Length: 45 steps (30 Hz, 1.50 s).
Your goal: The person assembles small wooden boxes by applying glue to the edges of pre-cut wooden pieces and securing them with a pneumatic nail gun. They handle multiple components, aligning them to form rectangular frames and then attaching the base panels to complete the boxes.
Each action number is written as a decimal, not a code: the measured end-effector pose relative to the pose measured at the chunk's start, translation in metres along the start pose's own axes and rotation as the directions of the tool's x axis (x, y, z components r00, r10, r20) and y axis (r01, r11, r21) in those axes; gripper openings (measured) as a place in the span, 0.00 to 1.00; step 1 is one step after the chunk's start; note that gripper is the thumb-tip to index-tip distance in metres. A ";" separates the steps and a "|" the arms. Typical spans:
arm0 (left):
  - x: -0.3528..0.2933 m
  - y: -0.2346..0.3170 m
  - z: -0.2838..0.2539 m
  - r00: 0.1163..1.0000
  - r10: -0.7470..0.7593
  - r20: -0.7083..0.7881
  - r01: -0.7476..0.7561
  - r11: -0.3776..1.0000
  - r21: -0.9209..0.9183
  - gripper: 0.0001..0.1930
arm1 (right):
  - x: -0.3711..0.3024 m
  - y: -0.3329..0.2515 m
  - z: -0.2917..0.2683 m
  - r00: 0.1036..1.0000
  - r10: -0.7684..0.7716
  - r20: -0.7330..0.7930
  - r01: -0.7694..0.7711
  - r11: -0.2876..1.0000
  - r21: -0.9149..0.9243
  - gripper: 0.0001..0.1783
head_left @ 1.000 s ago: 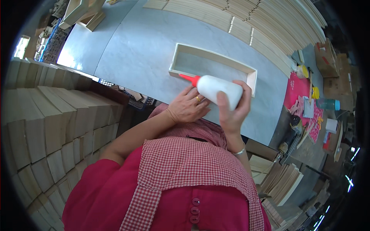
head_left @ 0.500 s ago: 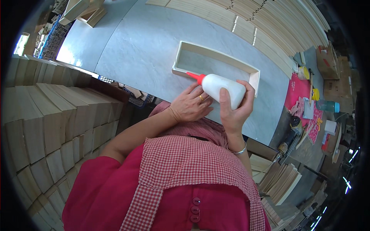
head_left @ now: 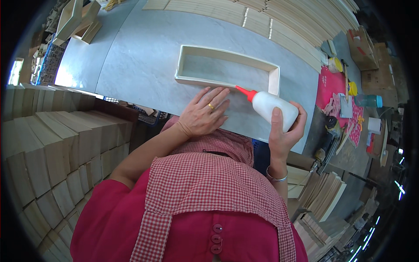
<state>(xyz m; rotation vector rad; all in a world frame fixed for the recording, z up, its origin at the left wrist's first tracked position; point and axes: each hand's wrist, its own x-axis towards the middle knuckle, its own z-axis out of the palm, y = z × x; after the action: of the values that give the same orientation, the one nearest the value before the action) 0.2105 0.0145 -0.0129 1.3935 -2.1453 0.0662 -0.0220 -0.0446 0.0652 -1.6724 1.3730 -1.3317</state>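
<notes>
A shallow rectangular wooden frame (head_left: pixel 227 55) lies on the grey marbled table (head_left: pixel 139 56), its middle showing the tabletop. My right hand (head_left: pixel 286 131) grips a white squeeze bottle (head_left: pixel 274 110) with a red pointed nozzle, tilted so the tip points left, at the frame's near edge. Whether the tip touches the wood I cannot tell. My left hand (head_left: pixel 205 111), with a ring on one finger, is open, fingers stretched out toward the frame's near side, fingertips right by it.
Long thin wooden boards (head_left: pixel 301 26) are stacked along the table's far side. Wooden frames (head_left: pixel 80 26) stand at the far left. Rows of wooden blocks (head_left: pixel 56 148) are piled at my left. Jars, a teal bottle (head_left: pixel 369 101) and pink cloth lie to the right.
The bottle in my right hand has shifted right, its tip now farther along the frame's near edge. My left fingers have straightened toward the frame. The whole view has shifted slightly.
</notes>
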 end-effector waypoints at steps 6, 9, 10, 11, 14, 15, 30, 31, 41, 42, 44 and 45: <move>0.001 0.001 0.000 1.000 -0.018 0.023 0.018 1.000 -0.007 0.24 | 0.004 0.009 -0.033 0.997 -0.005 -0.081 -0.003 0.996 -0.094 0.31; 0.002 0.002 0.000 0.999 -0.024 0.037 0.024 1.000 0.011 0.23 | 0.006 0.013 -0.049 0.992 -0.012 -0.123 -0.006 0.989 -0.145 0.31; 0.001 0.002 0.000 0.999 -0.026 0.041 0.025 0.999 0.022 0.23 | 0.007 0.015 -0.054 0.990 -0.015 -0.139 -0.007 0.987 -0.158 0.30; 0.001 0.002 0.000 0.999 -0.026 0.041 0.025 0.999 0.023 0.23 | 0.007 0.017 -0.058 0.988 -0.018 -0.153 -0.008 0.985 -0.172 0.30; 0.000 0.001 0.002 0.999 -0.024 0.042 0.024 1.000 0.013 0.23 | 0.008 0.022 -0.070 0.983 0.001 -0.184 -0.033 0.985 -0.172 0.30; 0.000 0.001 0.002 0.999 -0.025 0.041 0.025 1.000 0.004 0.24 | 0.009 0.024 -0.073 0.981 0.011 -0.192 -0.044 0.985 -0.169 0.30; 0.007 0.006 -0.005 0.994 -0.025 0.110 0.025 1.000 0.008 0.23 | 0.134 0.118 -0.112 0.874 -0.065 -0.481 -0.032 0.981 -0.190 0.27; 0.008 0.007 -0.004 0.993 -0.022 0.117 0.021 1.000 0.012 0.23 | 0.158 0.143 -0.122 0.869 -0.061 -0.492 -0.073 0.966 -0.248 0.27; 0.007 0.004 0.010 0.998 0.041 0.046 -0.043 0.999 0.032 0.12 | 0.235 0.211 -0.144 0.957 0.104 -0.272 -0.247 0.782 -0.572 0.25; 0.005 0.000 0.014 0.998 0.052 0.039 -0.053 0.999 0.004 0.10 | 0.214 0.196 -0.150 0.941 0.014 -0.339 -0.208 0.814 -0.542 0.22; -0.004 -0.010 0.019 0.999 0.052 0.007 -0.052 0.998 -0.026 0.08 | 0.162 0.172 -0.173 0.811 -0.314 -0.494 0.061 0.884 -0.463 0.18; -0.004 -0.013 0.023 0.997 0.074 -0.020 -0.075 0.997 -0.021 0.10 | 0.129 0.154 -0.191 0.731 -0.336 -0.593 0.008 0.874 -0.486 0.17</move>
<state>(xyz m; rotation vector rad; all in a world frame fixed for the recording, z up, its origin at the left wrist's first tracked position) 0.2127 0.0045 -0.0370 1.2953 -2.1755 0.0850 -0.2594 -0.1842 0.0320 -1.7155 2.1167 -1.9686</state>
